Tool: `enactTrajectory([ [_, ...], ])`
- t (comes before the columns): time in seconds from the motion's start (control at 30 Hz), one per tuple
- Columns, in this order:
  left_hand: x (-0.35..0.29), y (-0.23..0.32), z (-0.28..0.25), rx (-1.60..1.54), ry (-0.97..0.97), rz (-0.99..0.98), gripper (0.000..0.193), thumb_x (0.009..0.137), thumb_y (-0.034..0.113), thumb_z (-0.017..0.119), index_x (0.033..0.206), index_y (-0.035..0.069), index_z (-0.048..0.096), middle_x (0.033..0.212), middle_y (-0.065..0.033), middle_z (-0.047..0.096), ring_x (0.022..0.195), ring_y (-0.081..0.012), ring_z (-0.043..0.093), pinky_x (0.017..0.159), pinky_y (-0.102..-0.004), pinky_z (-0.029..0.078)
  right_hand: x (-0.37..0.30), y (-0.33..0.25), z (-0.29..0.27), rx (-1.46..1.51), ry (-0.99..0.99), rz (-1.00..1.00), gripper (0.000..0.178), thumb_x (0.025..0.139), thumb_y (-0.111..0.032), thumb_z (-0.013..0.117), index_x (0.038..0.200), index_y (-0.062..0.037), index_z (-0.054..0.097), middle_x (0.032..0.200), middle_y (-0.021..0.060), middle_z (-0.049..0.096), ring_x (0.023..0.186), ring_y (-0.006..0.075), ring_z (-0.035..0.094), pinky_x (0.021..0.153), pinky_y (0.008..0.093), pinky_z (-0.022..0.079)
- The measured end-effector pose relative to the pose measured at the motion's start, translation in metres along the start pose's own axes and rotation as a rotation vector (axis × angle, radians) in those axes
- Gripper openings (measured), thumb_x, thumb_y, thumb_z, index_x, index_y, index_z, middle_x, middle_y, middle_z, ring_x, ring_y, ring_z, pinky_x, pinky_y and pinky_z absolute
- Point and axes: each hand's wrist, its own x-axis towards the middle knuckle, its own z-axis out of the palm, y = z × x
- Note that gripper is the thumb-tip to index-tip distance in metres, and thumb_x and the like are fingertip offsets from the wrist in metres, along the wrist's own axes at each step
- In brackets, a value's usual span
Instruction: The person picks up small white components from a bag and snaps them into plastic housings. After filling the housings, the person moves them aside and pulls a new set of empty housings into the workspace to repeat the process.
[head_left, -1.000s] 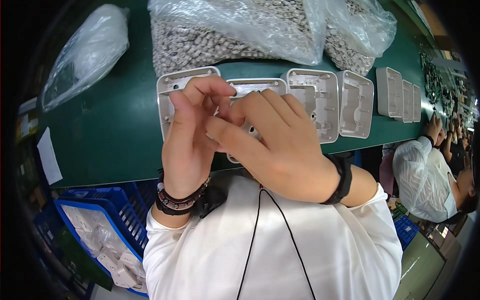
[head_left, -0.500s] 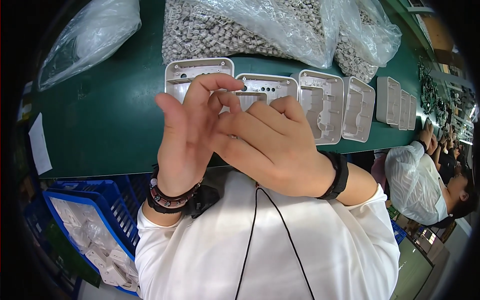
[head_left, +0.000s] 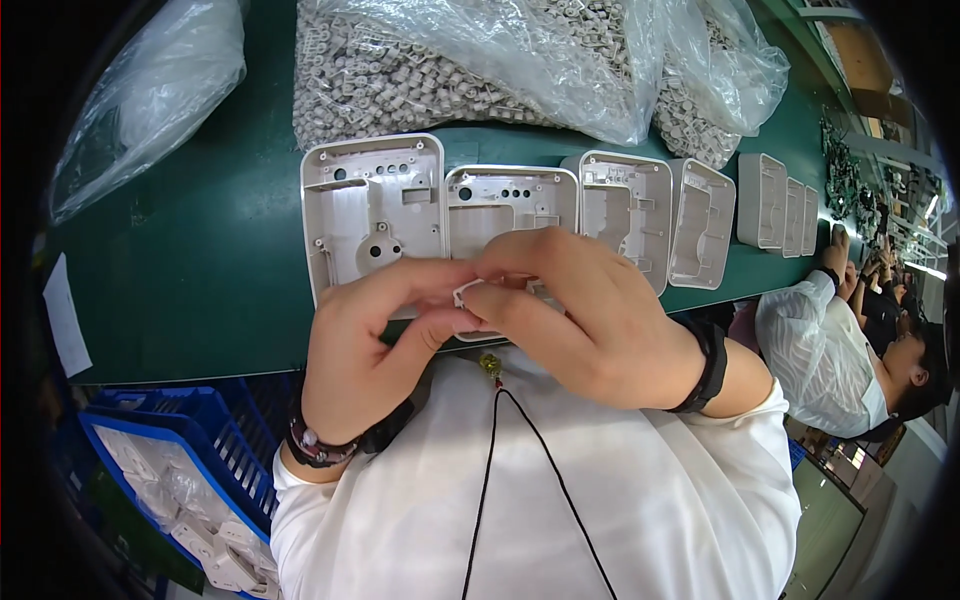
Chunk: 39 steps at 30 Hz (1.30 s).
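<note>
My left hand [head_left: 365, 335] and my right hand [head_left: 590, 325] meet at the near end of a light grey plastic housing [head_left: 462, 182]. Both are closed, fingertips together around a small whitish plastic part [head_left: 463, 294], mostly hidden by the fingers. Most of that housing's lower half lies behind my hands. Left of it, a taller open housing [head_left: 345, 215] with round holes and a circular boss shows beside my left fingers. Two more open housings [head_left: 625, 170] [head_left: 703, 225] stand to the right.
Large clear bags of small grey plastic parts [head_left: 420, 85] lie across the back of the green table [head_left: 180, 290]. Another clear bag [head_left: 165, 90] is far left. More housings [head_left: 763, 200] stand at right, near a seated person [head_left: 820, 350]. A blue crate [head_left: 190, 420] holds white parts.
My hands came down and closer together; the left fingers, raised and spread before, are now closed at the right fingertips. The view shifted slightly, and the left housing is more visible.
</note>
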Motion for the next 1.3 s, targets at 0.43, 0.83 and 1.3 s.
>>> enactTrajectory([
  [0.43,0.007,-0.003,0.005,0.180,0.024,0.097,0.043,0.074,0.008,0.068,0.114,0.004,0.053,0.082,-0.0099,0.067,0.075,-0.0278,0.063,0.065,-0.0305,0.047,0.011,0.004,-0.022,-0.102,-0.255,-0.007,0.018,0.060,-0.014,0.064,0.078,-0.0098,0.060,0.083,0.0021,0.054,0.070,0.0164,0.054,0.059,0.0276,0.038],
  [0.83,-0.003,-0.009,-0.016,0.100,0.464,0.142,0.033,0.080,0.005,0.061,0.112,-0.001,0.052,0.092,-0.0088,0.063,0.072,-0.0113,0.051,0.068,-0.0235,0.041,0.029,0.073,-0.011,-0.414,-0.433,-0.087,0.006,0.063,-0.013,0.060,0.067,-0.0084,0.059,0.087,0.0029,0.049,0.084,0.0190,0.048,0.071,0.0294,0.037],
  [1.3,-0.008,-0.026,-0.022,0.110,0.446,0.095,0.018,0.084,0.004,0.057,0.102,0.001,0.056,0.081,-0.0074,0.062,0.068,-0.0111,0.052,0.067,-0.0228,0.041,0.020,0.073,0.007,-0.555,-0.451,-0.177,0.007,0.062,-0.014,0.058,0.062,-0.0074,0.061,0.100,0.0034,0.051,0.094,0.0187,0.046,0.082,0.0304,0.036],
])
